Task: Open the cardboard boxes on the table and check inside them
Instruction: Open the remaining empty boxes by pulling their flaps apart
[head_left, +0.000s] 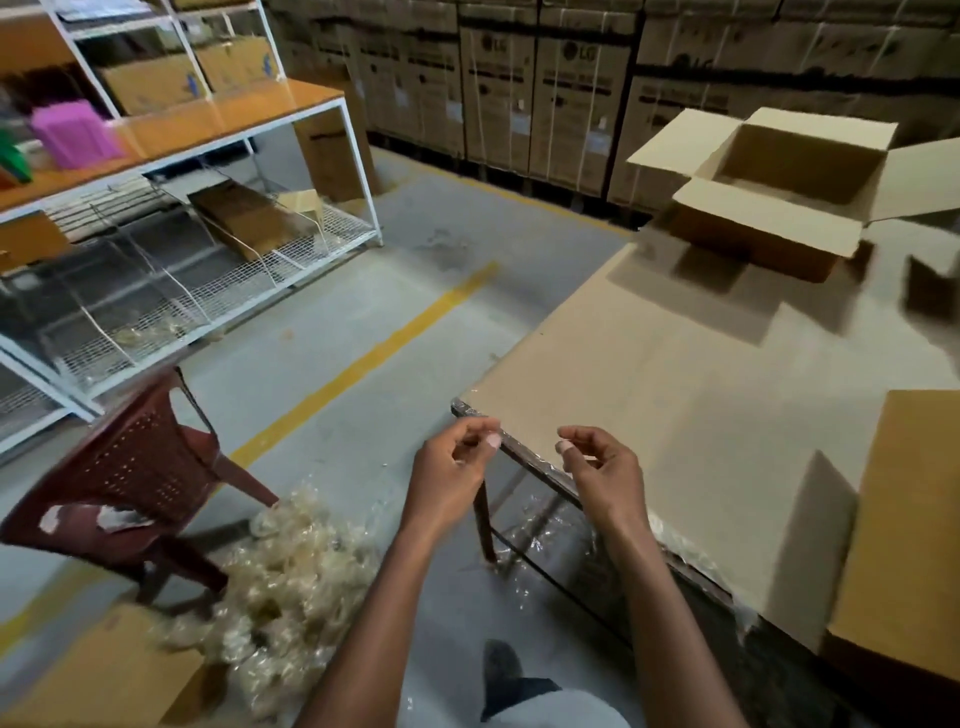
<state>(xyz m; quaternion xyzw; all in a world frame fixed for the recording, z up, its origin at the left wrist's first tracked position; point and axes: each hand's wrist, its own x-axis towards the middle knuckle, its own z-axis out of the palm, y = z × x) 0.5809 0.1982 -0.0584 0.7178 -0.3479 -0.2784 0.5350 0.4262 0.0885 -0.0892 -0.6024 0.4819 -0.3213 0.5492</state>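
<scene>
An open cardboard box (769, 208) stands at the far end of the cardboard-covered table (675, 374), its flaps spread outward; what lies inside is not visible. A second cardboard box (904, 530) sits at the near right edge, cut off by the frame, with one flap hanging toward me. My left hand (454, 467) and my right hand (597, 465) hover at the table's near left corner, fingers pinched as if on something thin between them. I cannot make out what they pinch.
A brown plastic chair (130, 478) stands on the floor to the left, beside a pile of crumpled clear tape (291, 577). White shelving (171, 249) lines the left side. Stacked large cartons (545, 93) form the back wall. A flat cardboard piece (93, 675) lies bottom left.
</scene>
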